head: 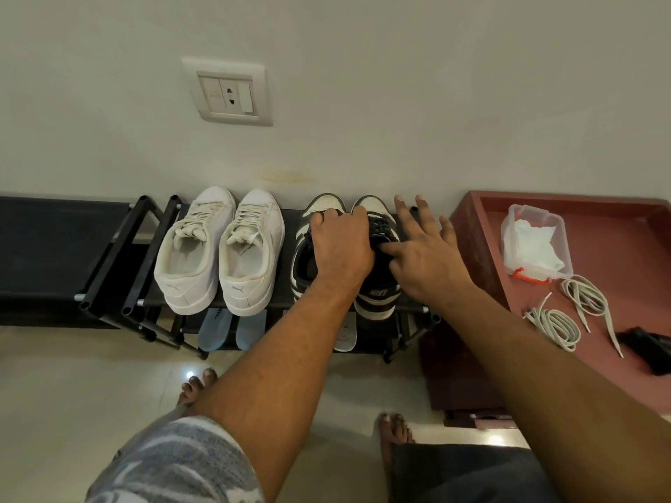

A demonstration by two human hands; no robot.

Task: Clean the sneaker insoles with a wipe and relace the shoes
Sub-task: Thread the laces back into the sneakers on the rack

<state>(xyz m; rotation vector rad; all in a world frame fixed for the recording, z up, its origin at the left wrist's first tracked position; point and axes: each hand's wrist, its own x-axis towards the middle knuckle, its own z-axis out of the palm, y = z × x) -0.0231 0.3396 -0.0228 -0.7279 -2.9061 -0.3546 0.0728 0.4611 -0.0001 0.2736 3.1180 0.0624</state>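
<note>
Black and white sneakers sit side by side on the top shelf of a black shoe rack, toes to the wall, so both shoe mouths face up and are easy to reach. The left hand lies over the place where the two shoes meet, fingers curled down on them, but what it grips is hidden under it, so I cannot tell if it is closed on something. I think it keeps the pair from sliding. The right hand hovers at the right shoe with its fingers spread apart and the thumb poking toward the tongue; it holds nothing. No laces show in the eyelets of that shoe. Two loose white laces lie well apart from the shoes on a red table at the right, ready to go back in. A clear box of wipes stands on the far part of that table, close enough to grab. Insoles poke out from the lower shelf, near the person's feet. A white pair of sneakers on the left looks already laced.
</note>
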